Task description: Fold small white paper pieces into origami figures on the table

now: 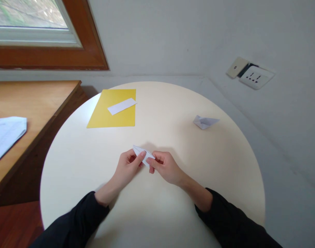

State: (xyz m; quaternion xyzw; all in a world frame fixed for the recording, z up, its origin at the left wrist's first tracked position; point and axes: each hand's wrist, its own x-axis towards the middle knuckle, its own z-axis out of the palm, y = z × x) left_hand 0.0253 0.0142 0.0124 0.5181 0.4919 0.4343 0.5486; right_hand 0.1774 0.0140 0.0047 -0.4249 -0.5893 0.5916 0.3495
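Both — left hand (pixel 129 164), right hand (pixel 167 168) — pinch folded paper (pixel 146 159); open tabletop (pixel 214 165) toward right edge (pixel 259 177).

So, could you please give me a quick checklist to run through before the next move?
1. Left hand grips the folded white paper, thumb on top: ok.
2. Right hand pinches the paper's right end: ok.
3. Creases in the held paper are sharp: cannot tell; the fingers cover part of it.
4. Boat-shaped folded paper stands apart from both hands: ok, it sits on the right of the round table.
5. White paper strip lies wholly within the yellow sheet: not ok, one end pokes slightly past its right edge.
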